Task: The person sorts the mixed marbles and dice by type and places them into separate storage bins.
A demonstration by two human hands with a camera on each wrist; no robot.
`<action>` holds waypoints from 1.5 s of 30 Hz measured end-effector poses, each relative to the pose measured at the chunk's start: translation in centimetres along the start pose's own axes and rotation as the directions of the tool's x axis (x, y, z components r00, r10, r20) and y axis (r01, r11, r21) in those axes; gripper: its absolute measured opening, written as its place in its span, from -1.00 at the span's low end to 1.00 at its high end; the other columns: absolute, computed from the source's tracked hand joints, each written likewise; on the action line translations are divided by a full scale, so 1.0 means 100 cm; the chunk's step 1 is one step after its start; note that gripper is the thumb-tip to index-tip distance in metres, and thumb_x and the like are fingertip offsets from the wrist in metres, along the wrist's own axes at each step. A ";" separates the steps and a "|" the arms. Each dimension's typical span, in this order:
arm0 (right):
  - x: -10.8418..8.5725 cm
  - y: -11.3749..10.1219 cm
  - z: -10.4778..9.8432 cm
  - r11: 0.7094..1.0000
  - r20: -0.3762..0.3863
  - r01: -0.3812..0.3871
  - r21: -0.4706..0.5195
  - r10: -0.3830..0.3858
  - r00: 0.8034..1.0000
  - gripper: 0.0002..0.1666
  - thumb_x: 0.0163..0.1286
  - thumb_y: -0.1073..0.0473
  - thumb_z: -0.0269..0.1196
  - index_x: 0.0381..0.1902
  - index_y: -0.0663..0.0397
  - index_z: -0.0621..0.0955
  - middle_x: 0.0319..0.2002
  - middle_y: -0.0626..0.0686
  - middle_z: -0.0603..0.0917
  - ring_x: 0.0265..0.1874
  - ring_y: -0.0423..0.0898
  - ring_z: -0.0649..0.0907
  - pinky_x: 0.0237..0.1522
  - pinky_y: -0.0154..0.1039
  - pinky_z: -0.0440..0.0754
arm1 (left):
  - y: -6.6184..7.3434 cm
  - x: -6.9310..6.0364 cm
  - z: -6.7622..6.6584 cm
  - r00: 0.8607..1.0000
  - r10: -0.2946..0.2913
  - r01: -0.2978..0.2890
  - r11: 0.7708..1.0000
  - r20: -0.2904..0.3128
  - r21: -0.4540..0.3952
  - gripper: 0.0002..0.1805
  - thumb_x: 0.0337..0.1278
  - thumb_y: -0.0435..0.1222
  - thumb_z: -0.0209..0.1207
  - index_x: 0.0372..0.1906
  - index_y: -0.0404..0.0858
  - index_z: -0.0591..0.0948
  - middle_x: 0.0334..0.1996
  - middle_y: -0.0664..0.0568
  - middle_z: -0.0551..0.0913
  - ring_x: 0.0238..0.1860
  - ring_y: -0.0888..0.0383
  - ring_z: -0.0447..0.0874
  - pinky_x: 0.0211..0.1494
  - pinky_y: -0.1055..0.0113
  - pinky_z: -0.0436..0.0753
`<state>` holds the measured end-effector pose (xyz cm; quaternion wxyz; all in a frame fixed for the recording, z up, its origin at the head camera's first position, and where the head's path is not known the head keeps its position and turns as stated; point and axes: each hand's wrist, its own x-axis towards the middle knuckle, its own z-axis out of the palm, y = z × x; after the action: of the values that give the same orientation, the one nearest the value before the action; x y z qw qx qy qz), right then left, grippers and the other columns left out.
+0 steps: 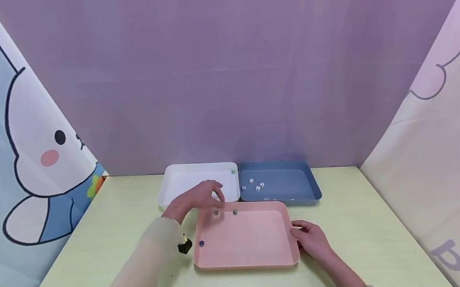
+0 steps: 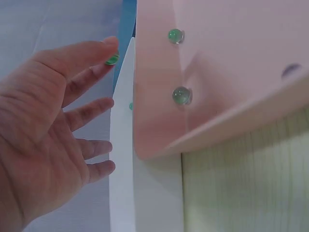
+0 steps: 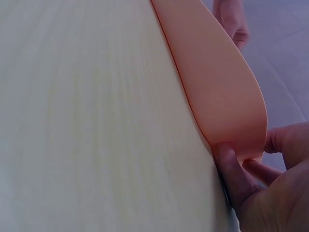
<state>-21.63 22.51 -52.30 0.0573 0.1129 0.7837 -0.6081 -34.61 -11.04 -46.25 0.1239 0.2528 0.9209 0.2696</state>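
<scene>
My left hand is above the back left edge of a pink tray, next to the white tray. Thumb and index finger pinch a green marble, while the other fingers are spread. Inside the pink tray lie two greenish marbles near the back wall and a dark blue marble by the left wall. At the tray's right side, my right hand grips the wall, fingers bent around its edge. Another green marble sits in the white tray's far right corner.
Behind the pink tray, a blue tray holds several white dice and touches the white tray's right side. All trays are on a pale wood-grain table. A purple cloth hangs behind, with printed cloths at both sides.
</scene>
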 end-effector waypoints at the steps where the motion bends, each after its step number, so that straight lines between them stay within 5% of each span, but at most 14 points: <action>1: 0.000 0.000 0.000 1.000 0.001 0.000 0.001 0.000 1.000 -0.59 0.33 0.25 0.24 0.10 0.34 0.58 -0.41 0.14 0.62 -0.55 0.00 0.65 -0.54 -0.20 0.62 | 0.000 0.001 0.000 1.000 0.001 -0.001 1.000 -0.007 -0.019 -0.95 0.01 -0.18 0.39 -0.43 -0.05 0.76 0.23 -0.20 0.48 0.30 -0.13 0.33 0.30 0.02 0.36; 9: -0.001 -0.002 0.000 1.000 0.002 0.002 -0.006 -0.002 1.000 -0.59 0.33 0.24 0.24 0.10 0.33 0.58 -0.42 0.14 0.63 -0.55 -0.01 0.65 -0.54 -0.21 0.61 | -0.009 0.012 0.008 0.995 -0.022 0.003 0.981 -0.095 -0.195 -0.95 0.02 -0.19 0.40 -0.40 -0.05 0.77 0.28 -0.19 0.44 0.34 -0.14 0.28 0.31 -0.04 0.34; 20: 0.000 0.001 -0.001 1.000 -0.010 -0.005 -0.004 0.005 1.000 -0.59 0.31 0.24 0.25 0.09 0.32 0.58 -0.43 0.13 0.63 -0.58 -0.02 0.64 -0.56 -0.21 0.61 | -0.013 0.032 0.024 0.975 -0.058 -0.043 0.898 -0.215 -0.438 -0.84 0.08 -0.16 0.37 -0.27 -0.12 0.76 0.29 -0.22 0.43 0.37 -0.07 0.25 0.35 -0.08 0.26; 25: 0.000 0.000 0.000 1.000 0.002 -0.001 0.001 0.001 1.000 -0.59 0.31 0.24 0.25 0.09 0.32 0.58 -0.44 0.13 0.63 -0.58 -0.01 0.64 -0.55 -0.21 0.61 | -0.016 0.041 0.032 0.957 -0.101 -0.036 0.889 -0.273 -0.457 -0.85 0.05 -0.14 0.39 -0.28 -0.09 0.78 0.35 -0.18 0.37 0.42 -0.06 0.15 0.41 -0.13 0.09; 30: -0.001 -0.002 0.001 1.000 0.005 -0.004 -0.001 0.004 1.000 -0.59 0.31 0.24 0.25 0.08 0.32 0.59 -0.43 0.13 0.63 -0.58 -0.02 0.64 -0.56 -0.23 0.59 | -0.019 0.045 0.036 0.933 -0.154 -0.002 0.901 -0.326 -0.433 -0.83 0.03 -0.08 0.41 -0.29 -0.03 0.79 0.44 -0.14 0.21 0.49 -0.24 -0.21 0.42 -0.23 -0.29; 33: -0.001 -0.001 0.000 1.000 0.005 -0.003 0.001 0.003 1.000 -0.59 0.31 0.24 0.25 0.09 0.32 0.59 -0.43 0.14 0.63 -0.58 -0.01 0.64 -0.56 -0.23 0.59 | -0.019 0.047 0.038 0.927 -0.172 0.013 0.904 -0.334 -0.427 -0.82 0.03 -0.06 0.40 -0.28 -0.02 0.79 0.47 -0.12 0.17 0.48 -0.31 -0.35 0.38 -0.28 -0.35; 45: 0.001 -0.001 0.000 0.999 -0.001 -0.006 -0.035 0.006 1.000 -0.60 0.33 0.23 0.24 0.09 0.30 0.59 -0.42 0.12 0.64 -0.55 -0.02 0.65 -0.54 -0.23 0.59 | -0.011 0.056 0.043 0.917 -0.152 -0.016 0.909 -0.368 -0.417 -0.82 0.05 -0.18 0.40 -0.24 -0.14 0.79 0.42 -0.20 0.24 0.48 -0.09 0.00 0.43 -0.14 -0.41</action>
<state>-21.79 22.52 -52.24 0.0611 0.1145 0.7939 -0.5940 -38.20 -7.06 -50.91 -0.0032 0.1289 0.8576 0.4978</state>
